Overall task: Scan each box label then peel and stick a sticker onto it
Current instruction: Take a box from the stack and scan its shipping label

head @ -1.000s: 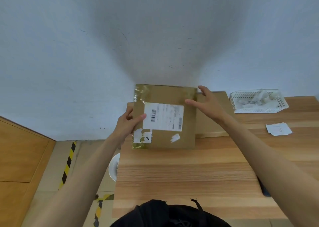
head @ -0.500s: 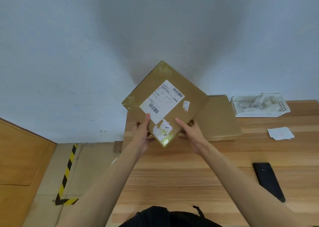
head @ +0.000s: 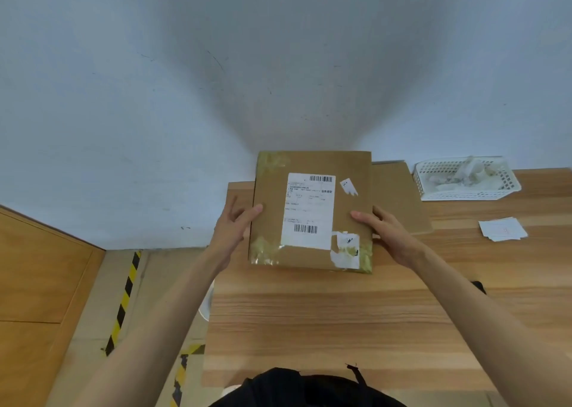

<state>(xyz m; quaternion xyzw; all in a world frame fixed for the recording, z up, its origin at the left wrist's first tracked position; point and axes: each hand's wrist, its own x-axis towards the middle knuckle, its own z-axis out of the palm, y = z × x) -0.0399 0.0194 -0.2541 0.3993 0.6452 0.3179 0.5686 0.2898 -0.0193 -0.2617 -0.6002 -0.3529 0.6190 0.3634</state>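
Cardboard-stiff and seemingly light, box point(head: 312, 211) flat on surface point(head: 340, 320) left of white basket point(head: 467, 179), label point(head: 309, 210) up, gripped at both side edges by left hand point(head: 230, 230) and right hand point(head: 383, 230), thumbs on top; best taken there, clear of glossy tape corners.
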